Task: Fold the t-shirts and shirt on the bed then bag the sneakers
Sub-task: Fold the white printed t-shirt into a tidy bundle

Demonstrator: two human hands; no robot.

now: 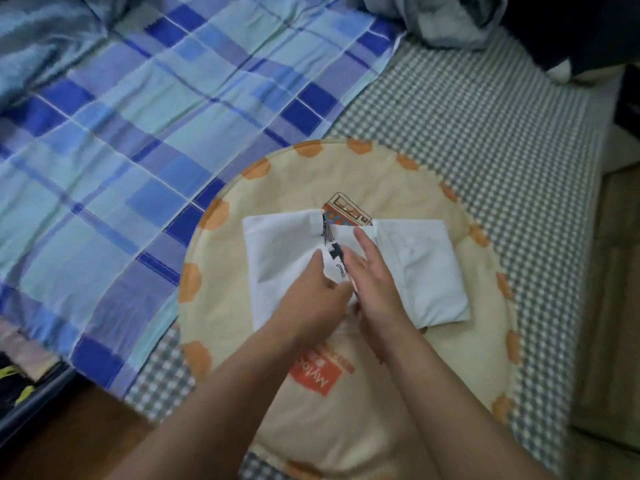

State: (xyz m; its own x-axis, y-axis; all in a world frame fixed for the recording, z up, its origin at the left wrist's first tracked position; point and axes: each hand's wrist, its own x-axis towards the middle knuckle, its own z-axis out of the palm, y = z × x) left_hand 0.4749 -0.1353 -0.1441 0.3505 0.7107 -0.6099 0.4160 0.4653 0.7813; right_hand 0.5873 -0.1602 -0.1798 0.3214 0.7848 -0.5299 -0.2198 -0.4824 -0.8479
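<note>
A white t-shirt (412, 268) with a black print lies partly folded on a round cream mat (346, 178) with orange patches. Both side panels are folded in toward the middle, leaving a narrow gap where the print shows. My left hand (311, 292) rests on the left panel near the gap, fingers pressed on the cloth. My right hand (372, 271) lies flat along the middle, fingers stretched toward the collar end. Neither hand visibly pinches the fabric. No sneakers or bag are in view.
A blue plaid sheet (138, 133) covers the bed's left side and a grey-white checked cover (485, 133) the right. Crumpled bedding (446, 19) sits at the top. Dark clothes (20, 379) lie at the lower left by the wooden floor (69, 438).
</note>
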